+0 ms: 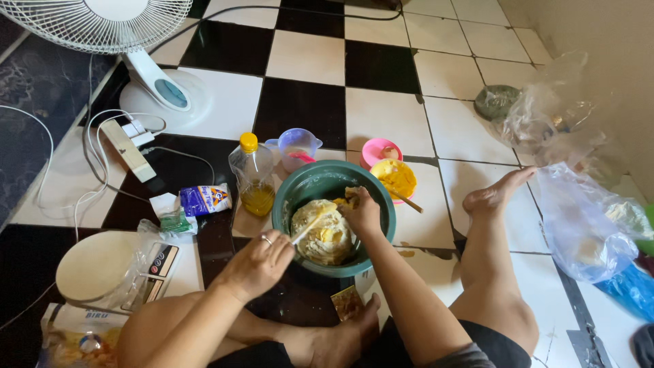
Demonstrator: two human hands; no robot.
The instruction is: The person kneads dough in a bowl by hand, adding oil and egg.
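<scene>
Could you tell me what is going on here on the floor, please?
A person sits on the tiled floor with a green bowl of pale dough between their legs. The right hand is in the dough; the left hand holds a white utensil in it. An oil bottle stands beside the bowl.

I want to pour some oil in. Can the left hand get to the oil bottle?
Probably yes. The oil bottle stands just beside the green bowl, nothing blocks it from the left hand, though that hand holds a white utensil.
</scene>
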